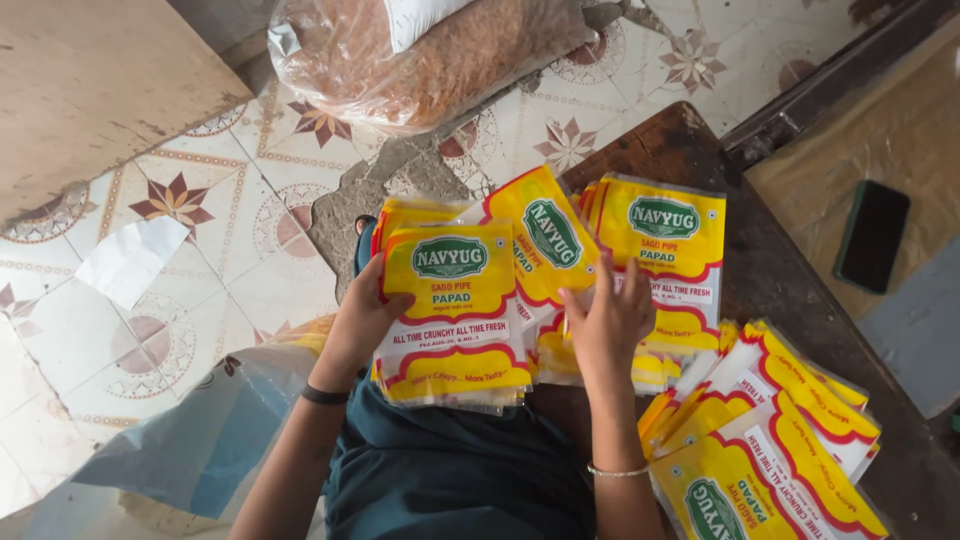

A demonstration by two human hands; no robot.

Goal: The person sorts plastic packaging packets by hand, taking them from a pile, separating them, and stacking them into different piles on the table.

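My left hand (362,318) grips the left edge of a stack of flat yellow, white and red snack pouches (455,320), held above my lap. My right hand (607,320) has its fingers spread on the pouches fanned out beside that stack (545,240), thumb and fingertips pinching into them. A further bundle of the same yellow pouches (672,240) lies just behind my right hand on the dark wooden table (780,270). A thin bangle is on my right wrist and a dark band on my left wrist.
More yellow pouches (770,440) lie piled at the lower right of the table. A black phone (872,236) rests on a tan surface at right. A big clear bag of brownish snack pieces (430,60) sits on the patterned tiled floor (200,250). A bluish plastic bag (200,440) lies at lower left.
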